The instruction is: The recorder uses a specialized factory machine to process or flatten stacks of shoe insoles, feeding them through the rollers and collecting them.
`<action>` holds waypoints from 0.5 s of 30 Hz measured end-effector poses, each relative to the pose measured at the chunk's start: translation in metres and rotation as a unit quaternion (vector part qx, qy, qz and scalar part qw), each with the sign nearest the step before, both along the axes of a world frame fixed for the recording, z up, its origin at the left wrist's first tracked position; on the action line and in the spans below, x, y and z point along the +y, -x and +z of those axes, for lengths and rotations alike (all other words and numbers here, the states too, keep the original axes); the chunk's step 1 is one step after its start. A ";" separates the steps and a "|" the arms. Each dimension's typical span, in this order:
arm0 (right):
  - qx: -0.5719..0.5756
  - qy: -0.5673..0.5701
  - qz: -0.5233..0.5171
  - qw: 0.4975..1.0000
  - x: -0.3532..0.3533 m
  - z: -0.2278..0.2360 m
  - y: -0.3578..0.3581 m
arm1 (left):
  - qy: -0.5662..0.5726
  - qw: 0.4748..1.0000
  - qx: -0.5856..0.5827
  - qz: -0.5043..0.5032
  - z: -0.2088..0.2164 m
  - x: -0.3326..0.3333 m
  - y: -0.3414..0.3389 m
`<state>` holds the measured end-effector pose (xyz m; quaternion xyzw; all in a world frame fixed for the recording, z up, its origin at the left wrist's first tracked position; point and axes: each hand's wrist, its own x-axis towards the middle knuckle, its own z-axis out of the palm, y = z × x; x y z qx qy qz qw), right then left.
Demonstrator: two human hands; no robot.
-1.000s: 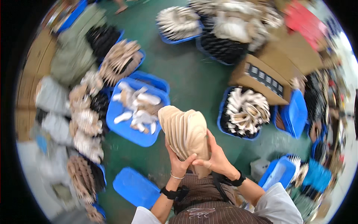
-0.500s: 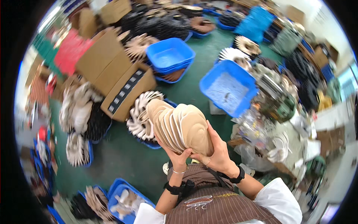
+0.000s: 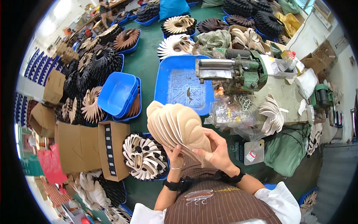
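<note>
Fingers of your left hand [image 3: 176,158] are closed on the lower left of a fanned stack of beige insoles [image 3: 182,125], and those of your right hand [image 3: 220,153] grip its right side, thumb pressed near the lower edge. You hold the stack up in front of your striped brown apron [image 3: 209,192]. The step in hand looks to be holding and spreading the insoles; the next move calls for even pressure from both hands, since a loose grip could let the layers slide. To your left stands a cardboard box [image 3: 120,143], whose contents cannot be made out from this angle. Beyond it are nested blue tubs [image 3: 117,91], with brown insoles [image 3: 134,107] showing at their right. Next, a low blue bin [image 3: 166,174] holds white insoles with black patches [image 3: 144,158]. Ahead, a wide blue basin [image 3: 160,80] shows a small dark mark on its scuffed bottom. Farther right, on the bench [image 3: 292,91], a shallow white carton [image 3: 284,73] holds a red-capped clear bottle [image 3: 286,62]
</note>
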<state>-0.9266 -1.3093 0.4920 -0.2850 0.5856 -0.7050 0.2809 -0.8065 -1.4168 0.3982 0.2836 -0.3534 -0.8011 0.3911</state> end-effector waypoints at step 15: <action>-0.152 0.013 -0.324 0.934 -0.130 -0.007 0.120 | 0.123 0.976 -0.101 -0.149 0.006 -0.147 0.180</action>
